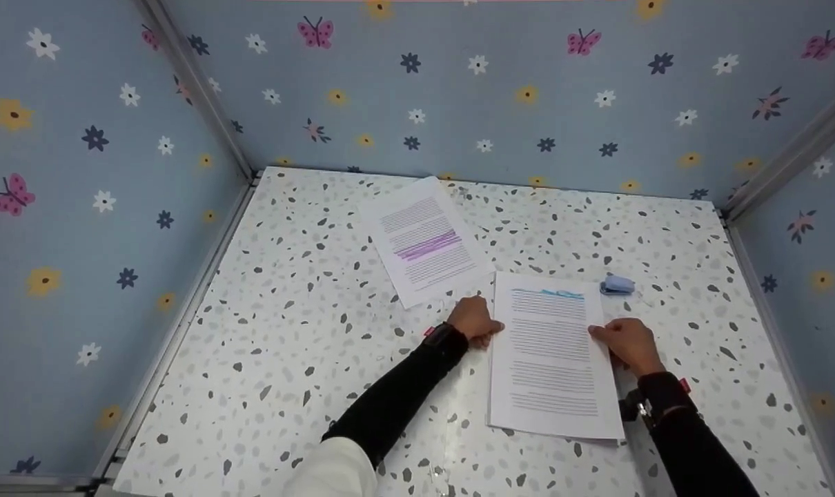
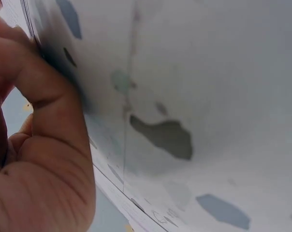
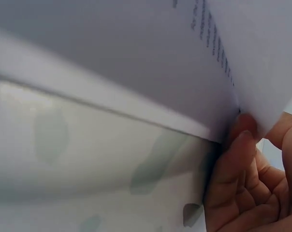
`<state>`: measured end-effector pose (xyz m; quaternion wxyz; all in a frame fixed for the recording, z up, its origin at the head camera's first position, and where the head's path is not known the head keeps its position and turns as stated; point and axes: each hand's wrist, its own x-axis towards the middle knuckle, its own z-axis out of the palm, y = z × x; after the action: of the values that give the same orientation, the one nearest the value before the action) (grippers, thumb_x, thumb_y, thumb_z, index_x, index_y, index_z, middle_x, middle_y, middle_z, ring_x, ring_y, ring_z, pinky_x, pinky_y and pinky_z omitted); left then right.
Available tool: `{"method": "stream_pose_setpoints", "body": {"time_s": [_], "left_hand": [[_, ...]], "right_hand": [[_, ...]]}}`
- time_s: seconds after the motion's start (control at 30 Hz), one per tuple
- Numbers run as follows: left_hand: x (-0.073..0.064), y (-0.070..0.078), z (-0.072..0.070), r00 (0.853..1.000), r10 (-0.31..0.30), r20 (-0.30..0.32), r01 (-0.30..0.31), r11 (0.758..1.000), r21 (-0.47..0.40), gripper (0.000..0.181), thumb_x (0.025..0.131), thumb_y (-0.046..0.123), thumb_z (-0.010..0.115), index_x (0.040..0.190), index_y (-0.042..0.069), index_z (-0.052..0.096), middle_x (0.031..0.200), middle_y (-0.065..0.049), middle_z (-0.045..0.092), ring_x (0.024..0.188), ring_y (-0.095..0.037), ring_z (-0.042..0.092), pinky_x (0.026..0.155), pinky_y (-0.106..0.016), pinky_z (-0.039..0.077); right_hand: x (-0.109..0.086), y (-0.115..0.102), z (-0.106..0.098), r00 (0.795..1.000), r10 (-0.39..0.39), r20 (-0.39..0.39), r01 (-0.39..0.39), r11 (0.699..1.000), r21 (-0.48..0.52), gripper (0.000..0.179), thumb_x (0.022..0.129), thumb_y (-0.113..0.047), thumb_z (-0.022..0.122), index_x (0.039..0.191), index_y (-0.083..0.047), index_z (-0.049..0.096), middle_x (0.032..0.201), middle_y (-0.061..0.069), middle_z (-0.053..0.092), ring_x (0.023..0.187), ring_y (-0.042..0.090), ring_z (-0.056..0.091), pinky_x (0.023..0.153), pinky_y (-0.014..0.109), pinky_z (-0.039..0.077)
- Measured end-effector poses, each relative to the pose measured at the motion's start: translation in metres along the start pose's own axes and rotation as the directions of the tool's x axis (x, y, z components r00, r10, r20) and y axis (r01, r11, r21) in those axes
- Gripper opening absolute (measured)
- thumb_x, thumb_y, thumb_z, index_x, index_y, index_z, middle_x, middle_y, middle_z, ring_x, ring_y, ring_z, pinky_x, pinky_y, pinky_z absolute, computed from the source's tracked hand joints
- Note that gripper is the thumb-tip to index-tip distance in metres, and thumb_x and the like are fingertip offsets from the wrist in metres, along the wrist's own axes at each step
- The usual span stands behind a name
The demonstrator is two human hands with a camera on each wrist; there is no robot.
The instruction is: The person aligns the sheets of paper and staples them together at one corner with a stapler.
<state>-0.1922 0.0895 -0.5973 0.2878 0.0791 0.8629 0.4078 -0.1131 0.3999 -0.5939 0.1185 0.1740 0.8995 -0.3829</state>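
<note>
A stack of printed paper sheets [image 1: 548, 359] lies on the right half of the table, its top page marked in blue highlighter near the upper edge. My left hand [image 1: 471, 321] holds the stack's left edge, thumb on the margin and fingers curled beside it. At the right edge, my right hand [image 1: 633, 343] pinches paper between thumb and fingers. In the right wrist view, the upper sheet [image 3: 262, 53] stands raised from the page beneath, with the right hand [image 3: 252, 183] at its edge. Close by the curled left fingers [image 2: 54, 106], the stack's edges show in the left wrist view.
A single printed sheet [image 1: 428, 241] with purple highlighting lies tilted behind the left hand. Beside the stack's top right corner sits a small light-blue stapler [image 1: 617, 285]. Flower-patterned panels [image 1: 459, 90] enclose the speckled white table [image 1: 286, 310] at the back and sides.
</note>
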Motion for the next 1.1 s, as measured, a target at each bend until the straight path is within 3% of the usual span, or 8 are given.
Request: {"method": "stream_pose_setpoints", "body": {"time_s": [0.2, 0.4, 0.77, 0.9, 1.03, 1.1], "left_hand": [[-0.001, 0.006, -0.002, 1.000, 0.000, 0.015, 0.000, 1.000, 0.010, 0.044, 0.092, 0.016, 0.077, 0.052, 0.006, 0.062, 0.042, -0.002, 0.056, 0.034, -0.011, 0.054, 0.035, -0.021, 0.042], [0.001, 0.009, -0.003, 1.000, -0.008, 0.017, 0.008, 1.000, 0.020, 0.043, 0.092, 0.018, 0.078, 0.053, 0.008, 0.061, 0.043, 0.000, 0.056, 0.034, -0.009, 0.053, 0.036, -0.020, 0.042], [0.003, 0.006, -0.004, 1.000, -0.016, -0.002, 0.016, 0.999, -0.029, 0.040, 0.091, 0.016, 0.078, 0.056, 0.004, 0.065, 0.046, -0.003, 0.059, 0.034, -0.012, 0.054, 0.036, -0.023, 0.046], [0.002, 0.003, -0.002, 1.000, -0.028, 0.005, 0.028, 0.996, -0.083, 0.038, 0.091, 0.014, 0.078, 0.057, 0.003, 0.064, 0.047, -0.005, 0.059, 0.035, -0.014, 0.055, 0.036, -0.024, 0.047], [0.000, 0.000, 0.000, 0.999, -0.050, 0.003, 0.050, 0.989, -0.140, 0.030, 0.090, 0.011, 0.079, 0.068, -0.006, 0.069, 0.049, -0.007, 0.060, 0.037, -0.016, 0.057, 0.036, -0.026, 0.048], [0.000, -0.003, 0.001, 0.999, -0.039, 0.001, 0.039, 0.988, -0.148, 0.026, 0.090, 0.013, 0.080, 0.090, -0.012, 0.071, 0.051, -0.006, 0.060, 0.039, -0.015, 0.057, 0.036, -0.025, 0.048]], "right_hand": [[-0.004, -0.002, -0.008, 1.000, -0.010, 0.017, 0.011, 0.999, -0.052, 0.041, 0.097, -0.042, 0.068, 0.077, -0.006, 0.063, 0.055, 0.001, 0.052, 0.046, 0.017, 0.048, 0.043, 0.032, 0.039], [-0.006, -0.002, -0.013, 1.000, -0.015, -0.003, 0.014, 0.988, -0.151, 0.051, 0.095, -0.050, 0.068, 0.064, -0.012, 0.054, 0.051, 0.001, 0.050, 0.044, 0.019, 0.049, 0.044, 0.033, 0.039], [-0.003, -0.004, -0.011, 0.999, -0.021, -0.034, 0.016, 0.990, -0.141, 0.050, 0.094, -0.050, 0.069, 0.066, -0.011, 0.053, 0.054, 0.002, 0.051, 0.048, 0.019, 0.049, 0.045, 0.032, 0.038], [-0.004, -0.001, -0.008, 0.999, -0.023, -0.036, 0.018, 0.991, -0.136, 0.051, 0.094, -0.049, 0.069, 0.065, -0.012, 0.051, 0.054, 0.002, 0.050, 0.047, 0.019, 0.048, 0.045, 0.031, 0.037], [-0.004, 0.002, -0.005, 0.999, -0.033, -0.033, 0.028, 0.991, -0.129, 0.050, 0.094, -0.048, 0.069, 0.064, -0.013, 0.050, 0.053, 0.002, 0.049, 0.046, 0.019, 0.047, 0.045, 0.032, 0.036], [-0.004, 0.004, -0.003, 0.999, -0.033, -0.030, 0.029, 0.991, -0.127, 0.052, 0.095, -0.050, 0.068, 0.063, -0.013, 0.051, 0.053, 0.002, 0.049, 0.046, 0.019, 0.047, 0.045, 0.032, 0.036]]}}
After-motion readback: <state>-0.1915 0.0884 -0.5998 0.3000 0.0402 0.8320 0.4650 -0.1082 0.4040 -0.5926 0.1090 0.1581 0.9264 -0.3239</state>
